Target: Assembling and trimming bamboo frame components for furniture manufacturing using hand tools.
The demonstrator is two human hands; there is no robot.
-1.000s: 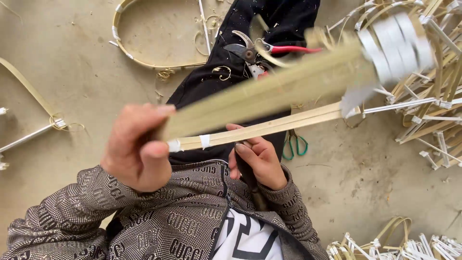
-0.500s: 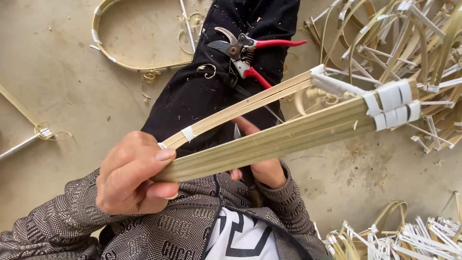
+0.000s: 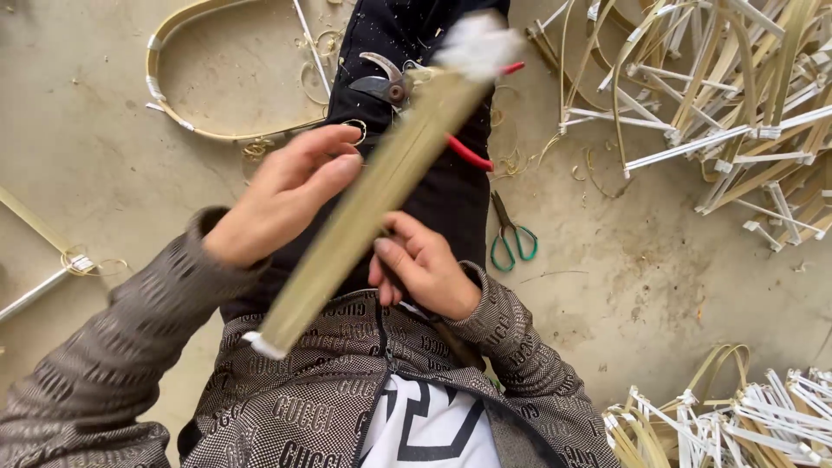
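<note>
A long bundle of flat bamboo strips (image 3: 373, 195) with white tape at both ends runs diagonally from my chest up to my knee. My left hand (image 3: 277, 195) holds it at the middle from the left, fingers nearly straight against its edge. My right hand (image 3: 425, 264) grips it from underneath on the right, fingers curled. The bundle's far end is blurred. Pruning shears with red handles (image 3: 390, 85) lie on my black trouser leg (image 3: 442, 195), partly hidden behind the bundle.
Green-handled scissors (image 3: 511, 238) lie on the concrete floor to the right of my leg. Heaps of taped bamboo strips fill the top right (image 3: 728, 113) and bottom right (image 3: 737, 416). A bent bamboo hoop (image 3: 186, 117) lies at the top left.
The bundle has swung from pointing right, nearly level, to a steep diagonal over my leg. My left hand has loosened from a fist to straighter fingers and moved up.
</note>
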